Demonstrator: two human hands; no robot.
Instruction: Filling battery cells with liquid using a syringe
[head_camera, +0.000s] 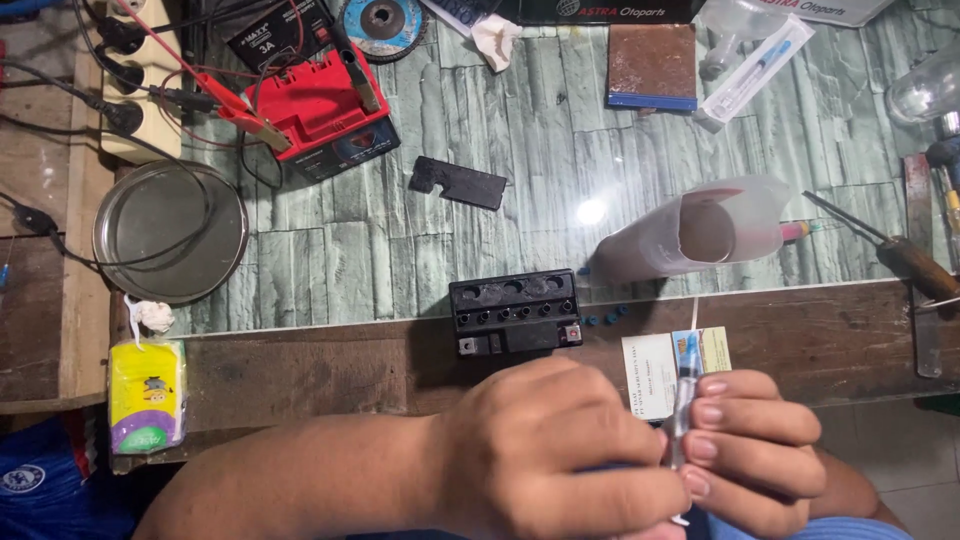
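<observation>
Head view: we grip a small syringe (685, 385) between our closed left hand (550, 450) and right hand (755, 445), just below the black battery (515, 313). It looks light, slick, brittle; we would hold the barrel.

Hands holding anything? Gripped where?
Both hands, left hand and right hand, grip a syringe by its lower barrel; the blue-tipped end sticks up.
</observation>
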